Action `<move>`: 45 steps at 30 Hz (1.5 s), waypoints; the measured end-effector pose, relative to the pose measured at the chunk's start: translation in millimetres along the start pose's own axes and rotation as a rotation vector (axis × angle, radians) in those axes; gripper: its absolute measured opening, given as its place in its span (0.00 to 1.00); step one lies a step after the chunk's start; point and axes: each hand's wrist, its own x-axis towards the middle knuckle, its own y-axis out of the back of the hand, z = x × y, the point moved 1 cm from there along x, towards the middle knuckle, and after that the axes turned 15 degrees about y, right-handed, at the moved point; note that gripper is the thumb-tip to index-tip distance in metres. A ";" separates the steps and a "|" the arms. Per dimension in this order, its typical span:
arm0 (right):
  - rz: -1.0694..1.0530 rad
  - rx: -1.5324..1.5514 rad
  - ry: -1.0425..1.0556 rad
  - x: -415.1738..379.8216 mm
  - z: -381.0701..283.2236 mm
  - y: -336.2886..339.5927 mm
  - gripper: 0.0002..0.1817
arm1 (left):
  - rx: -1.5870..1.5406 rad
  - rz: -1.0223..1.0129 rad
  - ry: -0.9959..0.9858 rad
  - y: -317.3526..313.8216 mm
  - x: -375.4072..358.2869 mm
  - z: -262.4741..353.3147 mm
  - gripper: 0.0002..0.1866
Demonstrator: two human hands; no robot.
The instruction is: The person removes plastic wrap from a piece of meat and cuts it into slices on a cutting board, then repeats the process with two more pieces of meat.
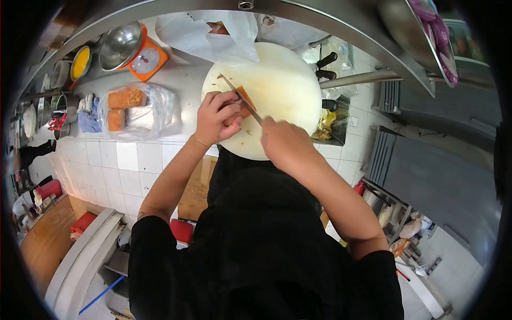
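On a round white cutting board (288, 69) lies a piece of orange-brown food (246, 100). My left hand (217, 118) presses on its left part with curled fingers. My right hand (288, 143) is closed round the handle of a knife (240, 96), whose blade runs up and left across the food, close to my left fingertips. Small crumbs are scattered on the board. Left of the board, orange-brown blocks (126, 99) rest in a clear plastic bag (154, 125) on the metal counter.
An orange scale (154, 66) with a metal bowl (121, 47) stands at the back left. A white plastic bag (208, 40) overlaps the board's far edge. Black-handled knives (326, 66) and a tray of scraps (326, 128) are right of the board. A metal shelf edge (341, 32) spans the top.
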 end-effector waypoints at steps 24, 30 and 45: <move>0.148 0.090 -0.040 -32.2 50.5 -100.6 0.07 | 0.017 -0.023 -0.056 4.7 -7.3 -3.9 0.21; 0.182 0.119 -0.008 -37.7 60.8 -119.3 0.09 | 0.012 -0.016 -0.007 -0.8 -17.5 1.0 0.22; 0.447 0.842 -0.122 -112.3 148.2 -88.1 0.15 | 0.340 -0.432 0.248 -21.6 72.2 73.8 0.28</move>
